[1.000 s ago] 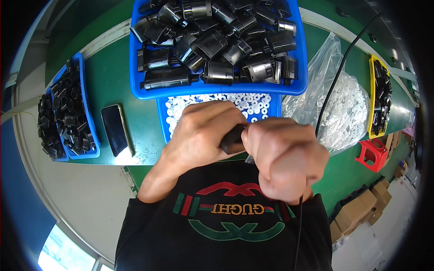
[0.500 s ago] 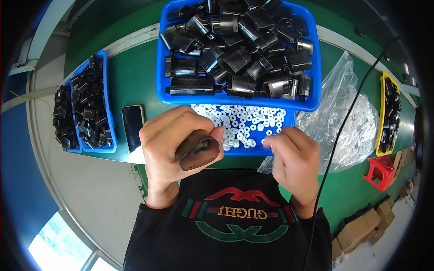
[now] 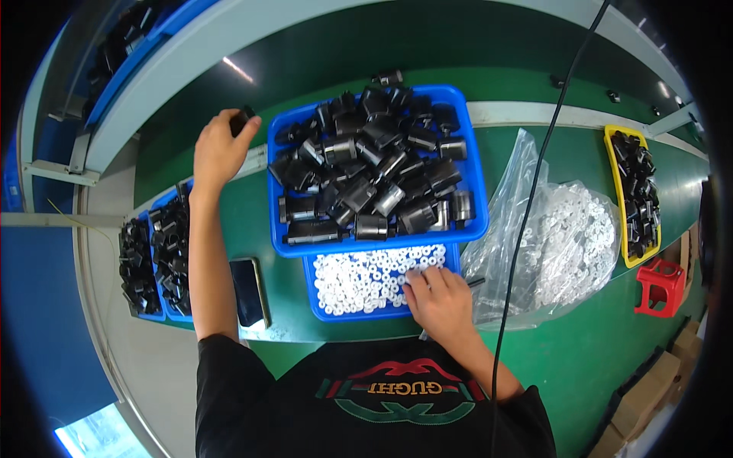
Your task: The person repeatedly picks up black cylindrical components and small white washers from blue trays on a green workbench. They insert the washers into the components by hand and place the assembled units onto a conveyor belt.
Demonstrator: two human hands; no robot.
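With left fingers (image 3: 226, 117), grips a black part (image 3: 242, 120) near the far edge of the desk (image 3: 249, 217), left of the heaped blue tray (image 3: 382, 250). With right fingers (image 3: 420, 288) bent, reaches over white washers (image 3: 347, 278) in the nearer blue tray (image 3: 359, 316) by the near edge; cannot tell whether pinching one.

Left fingers (image 3: 249, 131) hold black part (image 3: 240, 120)

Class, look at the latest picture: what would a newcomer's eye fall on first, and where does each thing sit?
Probably the blue tray in the middle, heaped with black parts. Just below it, white rings stand out in a second blue tray, with the right grip at that tray's right side. The left grip, left of the heap, holds a dark piece.
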